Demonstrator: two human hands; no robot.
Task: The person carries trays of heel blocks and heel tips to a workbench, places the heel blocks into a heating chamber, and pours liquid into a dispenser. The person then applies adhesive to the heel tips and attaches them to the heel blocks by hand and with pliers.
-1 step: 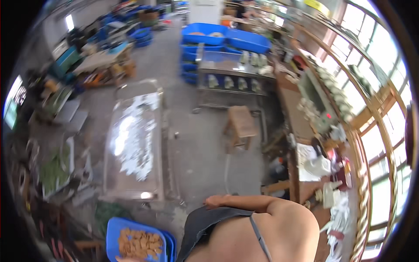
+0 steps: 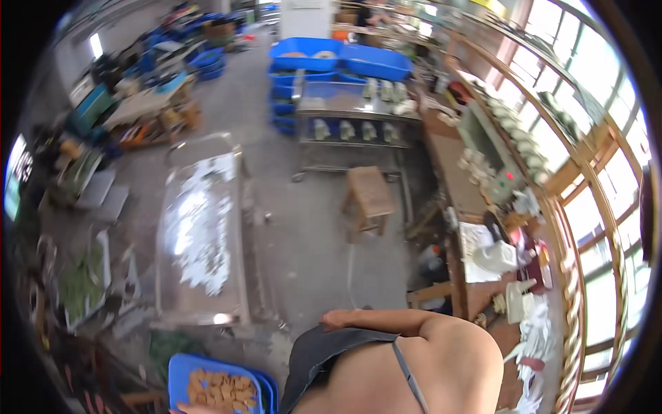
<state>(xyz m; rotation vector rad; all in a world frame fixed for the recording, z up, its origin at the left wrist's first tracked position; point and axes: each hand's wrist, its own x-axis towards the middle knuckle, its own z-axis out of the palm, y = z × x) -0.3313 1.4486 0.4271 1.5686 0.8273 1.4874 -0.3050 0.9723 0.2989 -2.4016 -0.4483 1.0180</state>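
Observation:
At the bottom left, part of my left hand [image 2: 189, 409] shows at the picture's edge, by the near rim of a blue plastic tub [image 2: 176, 376]. Many flat tan pieces [image 2: 221, 390] lie in that tub, and another blue rim shows beside it. Whether my fingers grip the rim or the pieces is cut off from view. My right arm bends across the front of a dark apron [image 2: 314, 355]. At its end, my right hand [image 2: 337, 318] is small and foreshortened beside the apron's top edge, its fingers not clear enough to read.
A metal cart [image 2: 158, 276] with white-silver material stands ahead left. Beyond the wooden stool [image 2: 369, 193], a steel trolley [image 2: 331, 103] and blue tubs [image 2: 376, 62] stand. A cluttered workbench [image 2: 462, 186] runs along the right, under windows. Scrap piles [image 2: 83, 283] lie left.
The room has shifted left in the picture, with the stool and cart slightly further left. The tub sits a little lower in view. My right arm keeps its pose.

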